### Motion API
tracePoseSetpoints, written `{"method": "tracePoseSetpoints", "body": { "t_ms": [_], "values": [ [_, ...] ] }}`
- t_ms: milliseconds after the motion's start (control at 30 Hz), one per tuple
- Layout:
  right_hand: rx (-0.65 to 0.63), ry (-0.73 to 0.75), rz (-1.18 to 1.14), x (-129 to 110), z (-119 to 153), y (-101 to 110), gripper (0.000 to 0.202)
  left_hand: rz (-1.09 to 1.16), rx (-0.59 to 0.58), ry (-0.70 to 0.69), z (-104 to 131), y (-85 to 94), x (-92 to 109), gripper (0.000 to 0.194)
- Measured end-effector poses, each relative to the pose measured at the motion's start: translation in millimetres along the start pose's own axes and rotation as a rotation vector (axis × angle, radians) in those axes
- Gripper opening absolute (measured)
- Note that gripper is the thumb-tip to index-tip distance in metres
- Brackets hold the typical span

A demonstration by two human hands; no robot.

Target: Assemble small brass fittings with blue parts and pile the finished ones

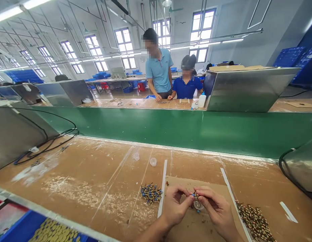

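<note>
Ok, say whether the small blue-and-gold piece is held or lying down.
Held: fingertips of the left hand and right hand meet at the piece, above the cardboard.

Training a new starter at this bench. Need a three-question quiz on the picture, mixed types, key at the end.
1. True or false: the left hand and right hand meet at a small part.
2. The blue-and-gold pile lies on which hand's side? A) left B) right
3. Fill in: the long strip beyond the workbench is coloured ____.

Key: 1. True. 2. A. 3. Green.
</note>
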State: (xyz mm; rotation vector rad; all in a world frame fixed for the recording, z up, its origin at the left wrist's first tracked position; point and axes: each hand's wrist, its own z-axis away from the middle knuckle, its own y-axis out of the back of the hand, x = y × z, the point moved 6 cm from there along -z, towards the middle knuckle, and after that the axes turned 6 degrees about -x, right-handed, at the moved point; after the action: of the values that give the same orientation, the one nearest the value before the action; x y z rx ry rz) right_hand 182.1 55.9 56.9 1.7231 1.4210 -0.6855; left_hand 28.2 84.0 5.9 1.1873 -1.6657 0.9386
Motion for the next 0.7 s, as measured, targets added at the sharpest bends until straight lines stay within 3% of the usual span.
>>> {"method": "tracePoseSetpoints", "body": {
  "t_ms": [700],
  "values": [
    [-0.043,-0.018,-0.036,4.7,2.5,-5.1,0.01,-0.045,-0.091,-0.011,-6.5,8.9,12.6,0.024]
  ]
}}
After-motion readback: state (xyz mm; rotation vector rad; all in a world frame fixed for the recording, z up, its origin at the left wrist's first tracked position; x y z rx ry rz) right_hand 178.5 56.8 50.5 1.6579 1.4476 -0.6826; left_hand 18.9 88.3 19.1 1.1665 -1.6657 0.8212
